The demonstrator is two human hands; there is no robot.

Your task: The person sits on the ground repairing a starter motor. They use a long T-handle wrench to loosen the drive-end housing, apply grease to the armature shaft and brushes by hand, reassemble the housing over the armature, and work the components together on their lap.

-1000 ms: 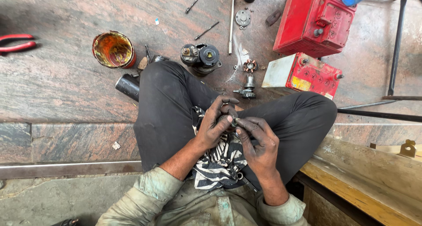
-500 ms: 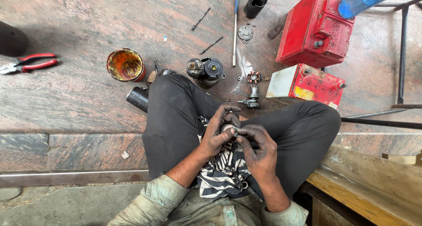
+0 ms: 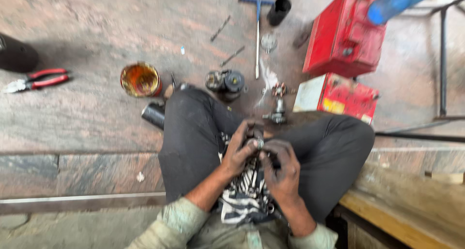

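Small round metal part (image 3: 259, 143): over lap, just below armature (image 3: 278, 103) on floor. Left hand (image 3: 240, 152) and right hand (image 3: 281, 169): fingers clenched around part. Orange tin (image 3: 140, 79): well left of armature.

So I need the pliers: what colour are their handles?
Red, on the pliers; the head view shows them.

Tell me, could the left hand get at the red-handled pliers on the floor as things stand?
Probably not without leaning: the left hand is busy on a small metal part over the lap, and the pliers lie far off to the left.
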